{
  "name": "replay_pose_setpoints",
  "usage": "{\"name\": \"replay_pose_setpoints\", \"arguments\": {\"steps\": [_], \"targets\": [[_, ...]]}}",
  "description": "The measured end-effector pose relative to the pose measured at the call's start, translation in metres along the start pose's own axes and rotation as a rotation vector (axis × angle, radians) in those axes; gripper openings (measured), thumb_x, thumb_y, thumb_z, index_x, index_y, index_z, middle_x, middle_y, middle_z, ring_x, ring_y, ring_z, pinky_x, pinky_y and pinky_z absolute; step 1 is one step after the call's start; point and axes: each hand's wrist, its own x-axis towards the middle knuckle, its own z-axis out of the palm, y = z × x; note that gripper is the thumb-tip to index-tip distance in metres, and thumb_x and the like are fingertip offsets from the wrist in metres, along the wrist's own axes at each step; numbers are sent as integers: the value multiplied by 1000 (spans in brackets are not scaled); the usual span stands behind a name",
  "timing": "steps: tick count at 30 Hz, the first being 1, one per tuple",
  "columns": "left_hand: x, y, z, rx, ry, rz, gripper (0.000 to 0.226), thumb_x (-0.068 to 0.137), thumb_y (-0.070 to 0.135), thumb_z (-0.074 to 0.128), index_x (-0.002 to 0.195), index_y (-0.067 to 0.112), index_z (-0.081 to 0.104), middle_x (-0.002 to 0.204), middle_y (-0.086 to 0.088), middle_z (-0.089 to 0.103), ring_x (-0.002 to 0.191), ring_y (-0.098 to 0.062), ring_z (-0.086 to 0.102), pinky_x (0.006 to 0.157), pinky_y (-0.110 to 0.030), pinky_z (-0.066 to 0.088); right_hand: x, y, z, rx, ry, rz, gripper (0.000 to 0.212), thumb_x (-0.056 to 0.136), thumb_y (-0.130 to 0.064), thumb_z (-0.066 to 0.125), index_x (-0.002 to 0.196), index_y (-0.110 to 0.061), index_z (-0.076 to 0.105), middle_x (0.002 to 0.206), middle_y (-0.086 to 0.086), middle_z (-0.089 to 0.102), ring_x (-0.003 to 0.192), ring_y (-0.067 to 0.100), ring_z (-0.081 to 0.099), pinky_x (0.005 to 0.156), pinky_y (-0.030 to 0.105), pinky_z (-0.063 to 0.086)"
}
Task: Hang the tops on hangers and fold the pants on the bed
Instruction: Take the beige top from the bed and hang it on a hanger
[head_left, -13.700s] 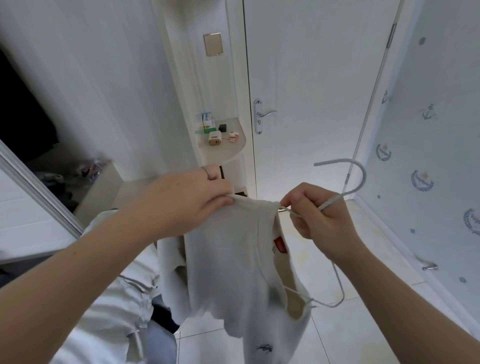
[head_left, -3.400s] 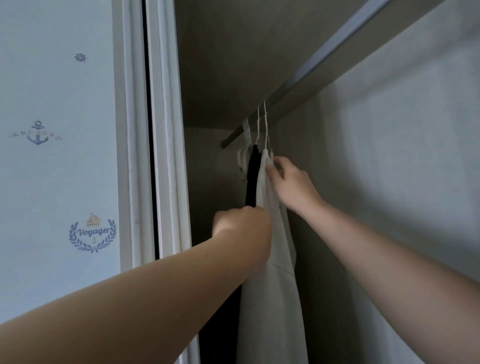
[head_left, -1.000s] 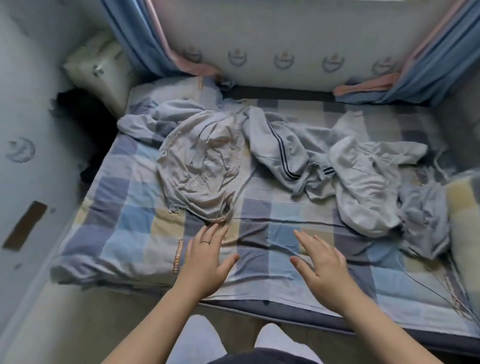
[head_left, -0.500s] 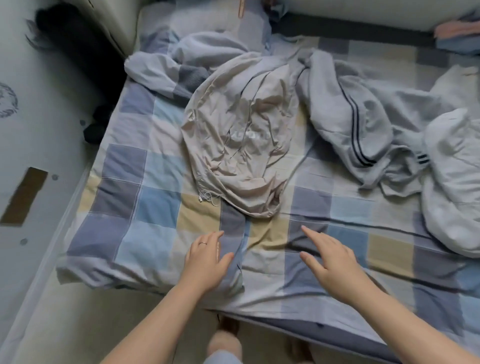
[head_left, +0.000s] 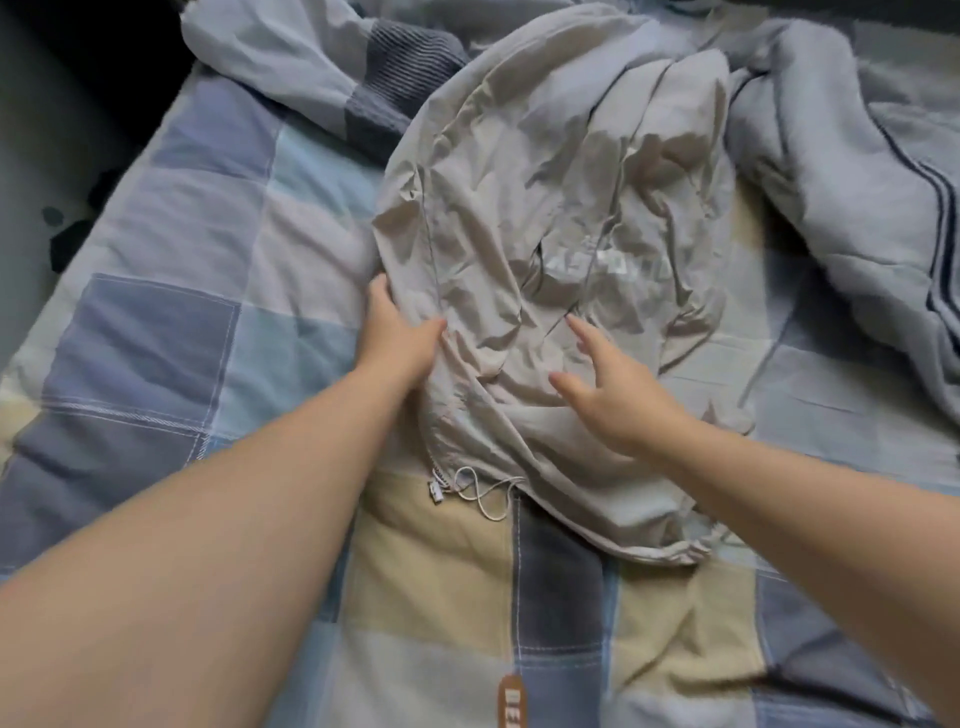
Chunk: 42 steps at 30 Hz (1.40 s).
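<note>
A crumpled beige garment (head_left: 545, 218) with pale lettering and a white drawstring (head_left: 480, 491) at its near hem lies on the checked bed sheet (head_left: 156, 338). My left hand (head_left: 400, 335) grips the garment's left edge, fingers tucked under the fabric and thumb on top. My right hand (head_left: 615, 397) lies over the garment's lower middle with its fingers spread, holding nothing. A grey garment with dark stripes (head_left: 857, 135) lies to the right, touching the beige one.
Another bluish cloth with a dark ribbed band (head_left: 332, 67) is bunched at the top left. A dark gap (head_left: 62, 104) runs along the bed's left side. An orange label (head_left: 511, 701) sits on the sheet near the front edge.
I have leaned in over the bed. Both hands moved forward from the bare sheet onto the beige garment, and my left hand has taken hold of its left edge.
</note>
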Motion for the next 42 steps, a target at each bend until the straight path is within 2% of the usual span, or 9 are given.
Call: {"name": "replay_pose_setpoints", "arguments": {"steps": [3,11,14,19,27,30,34,38,42], "targets": [[-7,-5,7,32,-111,17,24,86,8,72,108,8,63,110,-10,71,100,-25,65,82,-29,50,13,-10,2,143,20,64,74,99,-46,56,159,-34,16,163,-1,31,147,20,33,118,39,31],[-169,-54,-5,-66,-770,-162,26,82,-11,69,106,0,71,97,-5,73,81,-8,65,73,-18,54,7,-27,-1,592,69,256,100,81,-49,79,157,-16,22,154,1,45,138,19,46,117,39,35],[-224,-64,-4,108,-944,-178,30,81,5,73,110,1,70,110,-7,74,98,-16,69,89,-33,57,-1,-29,2,671,177,435,115,74,-58,81,158,-15,16,156,2,40,139,24,43,115,39,35],[-271,-63,-12,228,-1107,-213,48,69,25,81,113,12,69,110,0,75,100,-11,69,94,-38,57,-45,-14,-14,538,180,413,53,91,-6,58,142,-20,49,128,5,63,107,25,60,89,31,49],[-291,47,-13,-290,-375,-375,88,84,45,76,152,15,31,139,-10,53,121,-19,56,94,-24,40,-224,17,-98,489,60,301,40,85,-1,47,88,-35,67,81,-22,69,78,-1,61,62,21,45],[-306,96,11,-382,-403,-460,103,82,58,74,160,17,20,152,-11,44,136,-30,48,110,-37,39,-298,26,-133,624,7,323,46,85,4,44,95,-31,71,79,-20,72,70,-1,60,57,14,43],[-349,140,58,-648,-705,-796,79,87,68,59,138,9,57,121,-15,69,112,-32,65,104,-47,47,-391,43,-166,698,-68,372,24,87,-2,52,91,-16,71,81,-10,72,77,9,61,66,25,42],[-419,171,99,-449,-818,-780,32,101,31,57,111,3,65,102,-16,73,101,-32,65,81,-37,53,-469,62,-197,737,-95,349,13,72,-18,53,77,-14,65,70,-10,64,67,1,55,57,18,40],[-480,210,119,-356,-625,-560,19,96,-1,53,109,-4,66,107,-20,67,88,-28,67,76,-34,55,-531,100,-218,611,-188,305,26,90,2,53,103,-12,70,104,1,73,101,12,64,89,33,49]]}}
